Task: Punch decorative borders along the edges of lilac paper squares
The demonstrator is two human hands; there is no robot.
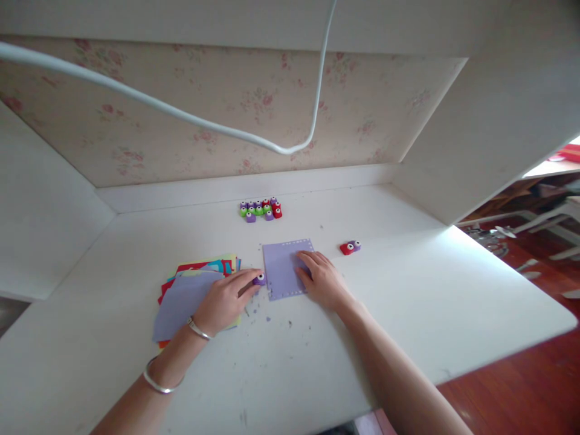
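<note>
A purple craft punch (258, 280) with a white, black-centred button is pinched in my left hand (229, 297), at the left edge of a purple paper sheet (283, 272). Small holes run along the sheet's top edge, bottom edge and lower left corner. My right hand (321, 277) lies on the sheet's right side, fingers stretched out over it. Under and beside my left wrist sits a stack of coloured paper (185, 302), purple on top with red, yellow and blue below. Tiny punched bits of paper (268, 319) are scattered near the sheet.
Several purple, green and red punches (259, 210) stand grouped at the back of the white table (408, 290). A red punch (347, 248) and a purple punch (357, 245) are to the right. A white cable (203, 125) hangs across the view. White panels flank the table.
</note>
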